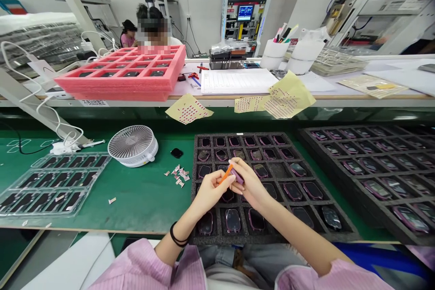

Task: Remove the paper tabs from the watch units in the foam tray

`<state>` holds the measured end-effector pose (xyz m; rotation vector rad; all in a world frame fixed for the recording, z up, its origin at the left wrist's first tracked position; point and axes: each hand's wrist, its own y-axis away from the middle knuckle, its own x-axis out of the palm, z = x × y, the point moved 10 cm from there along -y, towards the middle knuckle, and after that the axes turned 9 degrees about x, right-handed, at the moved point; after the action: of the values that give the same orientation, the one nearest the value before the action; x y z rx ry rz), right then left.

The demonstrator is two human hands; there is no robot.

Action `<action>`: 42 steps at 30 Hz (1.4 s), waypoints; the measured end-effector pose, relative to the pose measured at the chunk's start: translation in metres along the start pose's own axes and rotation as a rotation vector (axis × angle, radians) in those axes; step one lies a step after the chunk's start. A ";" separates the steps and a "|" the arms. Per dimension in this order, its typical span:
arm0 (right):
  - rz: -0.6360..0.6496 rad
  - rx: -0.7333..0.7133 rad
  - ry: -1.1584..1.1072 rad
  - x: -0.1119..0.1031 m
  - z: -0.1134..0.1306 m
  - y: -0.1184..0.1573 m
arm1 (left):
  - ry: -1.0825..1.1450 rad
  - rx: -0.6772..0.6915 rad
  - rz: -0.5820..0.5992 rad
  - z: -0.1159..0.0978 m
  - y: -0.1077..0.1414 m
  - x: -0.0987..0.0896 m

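Note:
My left hand (pixel 211 189) pinches a thin orange stick (pixel 225 175), its tip against a small purple piece. That purple piece (pixel 238 176), which looks like a watch case, is gripped by my right hand (pixel 250 182); fingers cover much of it. Both hands meet above a dark foam tray (pixel 217 234), whose compartments hold purple-rimmed, watch-like units with dark faces. Left of the tray, several small pale strips (pixel 181 173) lie scattered on the green mat, near a single black watch-like piece (pixel 176 152).
A white fan (pixel 133 145) stands left of centre, beside a clear plastic tray (pixel 76 199) of black parts. Another foam tray (pixel 343 165) lies at right. On the shelf ahead are a pink foam tray (pixel 115 88), papers (pixel 238 80) and hanging yellow sheets (pixel 291 95). People sit beyond.

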<state>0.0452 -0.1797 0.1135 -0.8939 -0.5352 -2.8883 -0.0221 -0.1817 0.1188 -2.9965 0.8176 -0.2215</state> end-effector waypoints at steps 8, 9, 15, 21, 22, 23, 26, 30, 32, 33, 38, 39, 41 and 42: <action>-0.021 -0.087 0.194 0.001 -0.008 0.002 | -0.070 -0.007 -0.019 0.005 0.003 -0.004; -0.030 -0.090 0.212 -0.003 -0.004 0.002 | -0.074 -0.027 -0.011 0.006 0.006 -0.007; -0.438 -0.341 0.556 -0.107 0.074 0.017 | -0.479 0.004 -0.282 0.004 0.027 -0.110; -0.832 -0.339 1.293 -0.196 0.101 0.027 | -0.923 -0.033 -0.404 0.009 0.051 -0.180; -0.804 -0.332 1.355 -0.198 0.096 0.024 | -0.926 -0.036 -0.397 0.009 0.052 -0.180; -0.757 -0.339 1.418 -0.195 0.091 0.021 | -0.922 -0.038 -0.387 0.009 0.052 -0.179; -0.665 -0.435 1.610 -0.183 0.087 0.021 | -0.904 -0.043 -0.354 0.007 0.049 -0.168; -1.001 -0.389 1.855 -0.210 0.112 0.046 | -0.869 -0.037 -0.330 0.007 0.046 -0.161; -1.126 -0.241 1.931 -0.234 0.119 0.055 | -0.848 -0.031 -0.328 0.008 0.045 -0.160; -1.127 -0.176 1.946 -0.244 0.118 0.056 | -0.836 -0.030 -0.326 0.008 0.044 -0.159; -0.997 -0.073 1.886 -0.265 0.110 0.046 | -0.785 -0.045 -0.303 0.010 0.040 -0.150; -0.989 -0.084 1.856 -0.267 0.111 0.045 | -0.779 -0.043 -0.299 0.010 0.040 -0.148; -0.950 -0.125 1.756 -0.267 0.115 0.044 | -0.762 -0.035 -0.287 0.010 0.040 -0.144; -0.916 -0.146 1.678 -0.266 0.117 0.044 | -0.747 -0.030 -0.278 0.011 0.040 -0.142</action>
<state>0.3353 -0.1898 0.0680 2.1382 -0.4852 -2.8901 -0.1616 -0.1438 0.0869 -2.8290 0.3209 0.8550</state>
